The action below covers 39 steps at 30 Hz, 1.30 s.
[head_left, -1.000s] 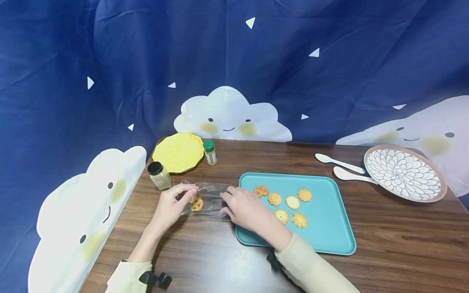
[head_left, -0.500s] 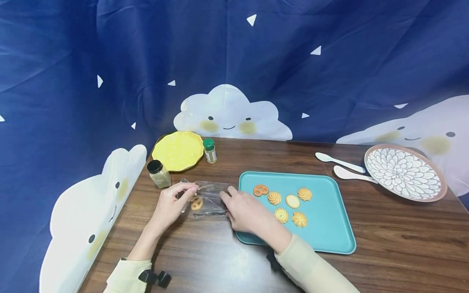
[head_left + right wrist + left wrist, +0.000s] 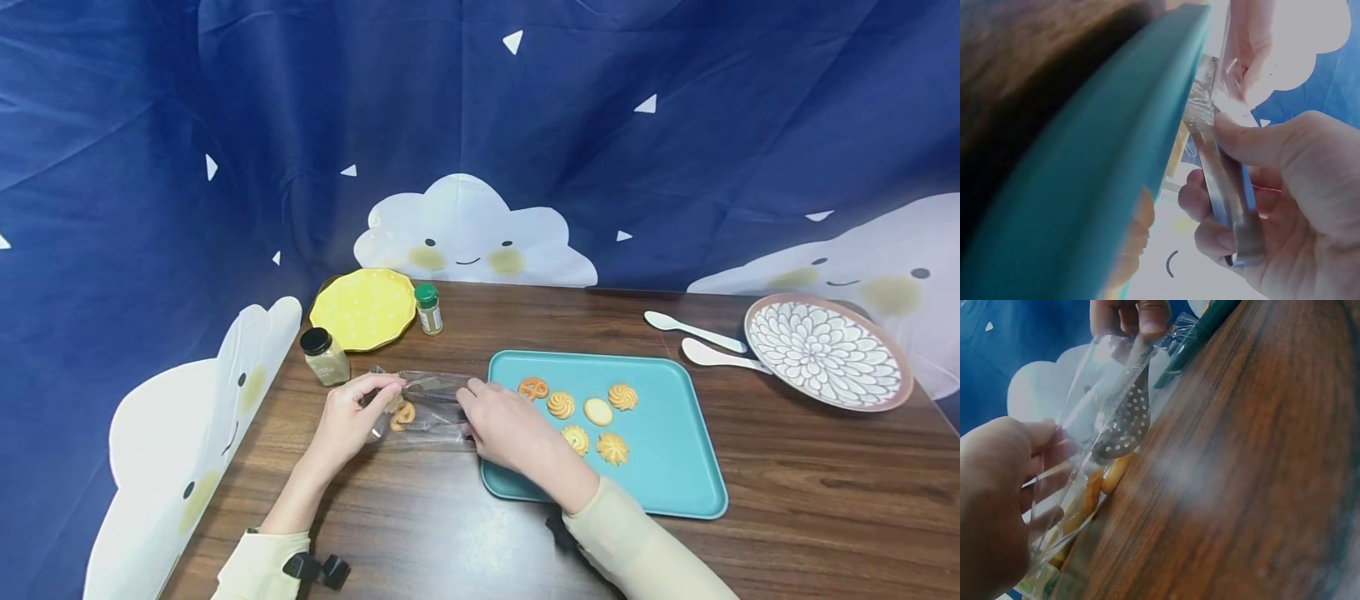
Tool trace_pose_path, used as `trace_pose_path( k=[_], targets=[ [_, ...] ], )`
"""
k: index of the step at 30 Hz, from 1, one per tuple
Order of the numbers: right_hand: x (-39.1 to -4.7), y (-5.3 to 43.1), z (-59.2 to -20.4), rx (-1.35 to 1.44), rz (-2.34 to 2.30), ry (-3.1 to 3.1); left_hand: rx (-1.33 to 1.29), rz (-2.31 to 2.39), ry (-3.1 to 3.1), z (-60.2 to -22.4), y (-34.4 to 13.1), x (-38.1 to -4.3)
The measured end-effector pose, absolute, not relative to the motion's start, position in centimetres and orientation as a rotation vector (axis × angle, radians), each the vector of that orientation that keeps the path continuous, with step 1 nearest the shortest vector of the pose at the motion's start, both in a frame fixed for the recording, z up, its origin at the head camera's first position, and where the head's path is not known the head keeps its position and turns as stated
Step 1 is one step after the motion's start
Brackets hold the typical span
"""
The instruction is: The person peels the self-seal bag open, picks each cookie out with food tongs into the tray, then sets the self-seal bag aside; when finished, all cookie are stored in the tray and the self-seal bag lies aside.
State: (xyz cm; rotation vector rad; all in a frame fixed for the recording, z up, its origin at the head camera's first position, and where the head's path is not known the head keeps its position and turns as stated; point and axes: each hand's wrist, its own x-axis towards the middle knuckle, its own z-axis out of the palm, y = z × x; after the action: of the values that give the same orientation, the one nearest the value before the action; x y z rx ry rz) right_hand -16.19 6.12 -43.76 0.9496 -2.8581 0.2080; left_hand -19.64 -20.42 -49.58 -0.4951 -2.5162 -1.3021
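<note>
My left hand (image 3: 348, 421) pinches the edge of a clear plastic bag (image 3: 435, 427) lying on its side over the wood. Inside the bag, near that hand, are pretzel-shaped cookies (image 3: 402, 415). My right hand (image 3: 510, 425), over the tray's left edge, grips metal tongs (image 3: 1232, 194) with fingers and thumb around the arms. In the left wrist view the perforated head of the tongs (image 3: 1125, 425) reaches into the bag, right beside the cookies. From the head view the right hand mostly hides the tongs.
A turquoise tray (image 3: 667, 475) with several cookies lies right of the bag. Behind stand a black-lidded jar (image 3: 327, 358), a yellow plate (image 3: 363, 308) and a green-capped shaker (image 3: 429, 310). Two white spoons (image 3: 697, 332) and a flower-patterned plate (image 3: 825, 354) sit far right.
The pretzel cookie in the bag has tilted and turned a little. My right hand has shifted slightly at the bag's mouth; my left hand keeps its place.
</note>
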Motion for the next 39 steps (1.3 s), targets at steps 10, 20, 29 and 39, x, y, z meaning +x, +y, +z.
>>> trace_pose_path(
  k=[10, 20, 29, 39],
  targets=[
    [-16.2, 5.6, -44.4, 0.956, 0.179, -2.841, -0.491, -1.3, -2.52, -49.3, -20.4, -19.5],
    [-16.1, 5.7, -44.1, 0.973, 0.204, -2.727, -0.497, -1.281, -2.515, -49.2, -20.3, -19.5],
    [-16.2, 7.1, -43.6, 0.954, 0.228, -2.717, -0.506, -1.284, -2.51, -49.3, -20.3, -19.4],
    [-16.5, 8.8, -43.8, 0.919, 0.257, -2.791, -0.467, -1.293, -2.525, -49.5, -20.4, -19.6]
  ],
)
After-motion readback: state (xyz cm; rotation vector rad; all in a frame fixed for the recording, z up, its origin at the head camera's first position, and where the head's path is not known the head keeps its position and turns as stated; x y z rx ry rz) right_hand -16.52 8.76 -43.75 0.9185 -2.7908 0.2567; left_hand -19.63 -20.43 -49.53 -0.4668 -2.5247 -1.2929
